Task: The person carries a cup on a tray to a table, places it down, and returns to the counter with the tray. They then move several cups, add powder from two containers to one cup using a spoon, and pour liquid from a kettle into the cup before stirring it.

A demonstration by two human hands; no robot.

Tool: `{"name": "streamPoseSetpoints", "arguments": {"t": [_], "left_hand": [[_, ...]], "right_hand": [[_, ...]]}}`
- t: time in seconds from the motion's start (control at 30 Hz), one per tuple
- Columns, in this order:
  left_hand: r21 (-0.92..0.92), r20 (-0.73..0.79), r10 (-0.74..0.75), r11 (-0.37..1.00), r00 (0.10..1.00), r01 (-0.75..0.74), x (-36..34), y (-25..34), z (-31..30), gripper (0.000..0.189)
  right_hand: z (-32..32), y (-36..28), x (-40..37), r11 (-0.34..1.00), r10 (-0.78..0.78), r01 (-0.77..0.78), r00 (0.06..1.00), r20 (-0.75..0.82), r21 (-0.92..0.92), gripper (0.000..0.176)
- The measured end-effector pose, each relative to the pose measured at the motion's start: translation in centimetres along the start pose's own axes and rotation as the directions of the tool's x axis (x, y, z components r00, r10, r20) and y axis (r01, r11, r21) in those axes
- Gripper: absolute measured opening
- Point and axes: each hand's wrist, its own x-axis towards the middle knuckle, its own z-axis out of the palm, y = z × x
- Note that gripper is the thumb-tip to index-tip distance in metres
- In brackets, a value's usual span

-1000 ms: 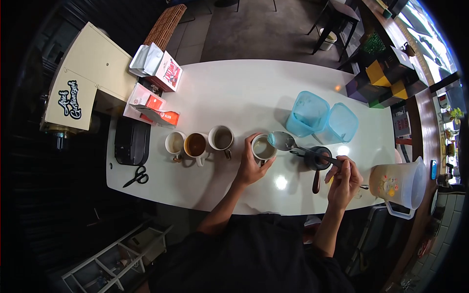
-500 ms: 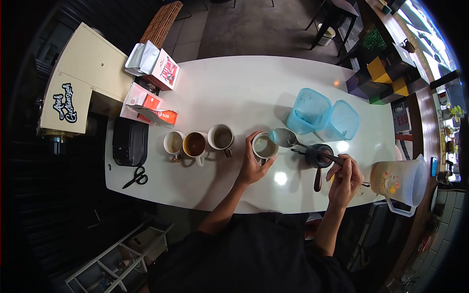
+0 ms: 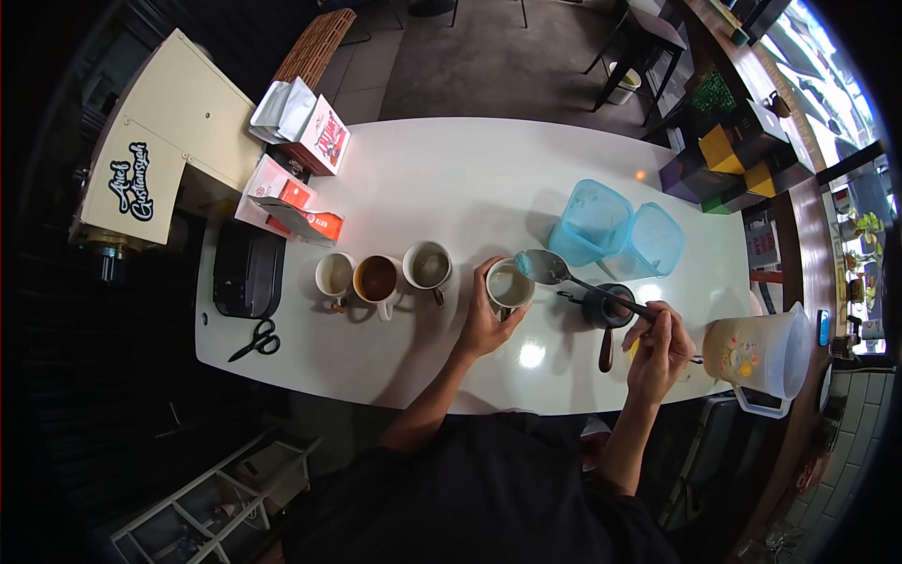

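Observation:
My left hand [image 3: 484, 324] is wrapped round a light-coloured cup [image 3: 509, 285] on the white table, its fingers along the left side and the thumb at the near side. In my right hand [image 3: 661, 346] is a long dark-handled spoon [image 3: 556, 271], pinched near the handle's end. The spoon's bowl reaches over the cup's right rim and carries some pale bluish stuff at its tip. Beneath the handle stands a small dark pot [image 3: 601, 310] with a brown handle. To the left, a row holds a white cup [image 3: 329, 279], a cup of brown liquid [image 3: 379, 279] and another cup [image 3: 428, 266].
A blue translucent container [image 3: 590, 226] and a second blue piece [image 3: 658, 242] stand behind the pot. A plastic pitcher [image 3: 752, 352] is at the right edge. Scissors [image 3: 256, 340], a black box [image 3: 248, 273] and coffee bags [image 3: 324, 141] line the left side.
The whole view has shifted slightly. Both hands keep their holds, and the spoon's bowl stays at the cup's right rim.

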Motion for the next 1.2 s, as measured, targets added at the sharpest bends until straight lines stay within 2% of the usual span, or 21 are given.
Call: {"name": "streamPoseSetpoints", "arguments": {"t": [0.3,0.37,0.47,0.6,0.67,1.0,1.07,1.2], "left_hand": [[-0.002,-0.001,-0.036,0.999,0.999,0.036,0.1,0.3,0.0,0.073],[0.023,-0.001,-0.028,0.999,1.000,0.028,0.1,0.4,0.0,0.072],[0.036,-0.018,-0.001,0.999,1.000,0.002,0.2,0.8,0.1,0.071],[0.013,-0.016,-0.011,1.000,1.000,0.011,0.2,0.6,0.1,0.071],[-0.010,-0.001,-0.040,0.999,0.999,0.040,0.2,0.8,0.0,0.071],[-0.055,0.007,-0.056,0.997,0.998,0.056,0.0,0.3,0.2,0.073],[-0.004,-0.013,0.006,1.000,1.000,-0.006,0.0,0.2,0.2,0.071],[0.028,-0.019,0.040,0.999,0.999,-0.039,0.0,0.3,0.2,0.072]], "right_hand": [[0.7,-0.1,-0.6,0.995,-0.002,0.004,1.000,0.016,-0.099,0.029],[0.2,0.4,-0.5,0.969,-0.092,0.105,0.994,0.067,-0.222,0.026],[-0.1,0.3,-0.5,0.959,-0.112,0.144,0.984,0.141,-0.244,0.027],[-0.2,0.3,-0.5,0.946,-0.147,0.184,0.977,0.153,-0.267,0.028],[0.3,-0.2,-0.6,0.961,-0.092,0.106,0.994,0.065,-0.254,0.025],[0.5,0.2,-0.7,0.981,-0.068,0.071,0.997,0.024,-0.178,0.027],[0.8,0.0,-0.7,0.994,0.020,-0.026,0.998,-0.053,-0.109,0.028],[0.1,0.2,-0.2,0.997,0.076,-0.077,0.990,-0.115,0.001,0.027]]}}
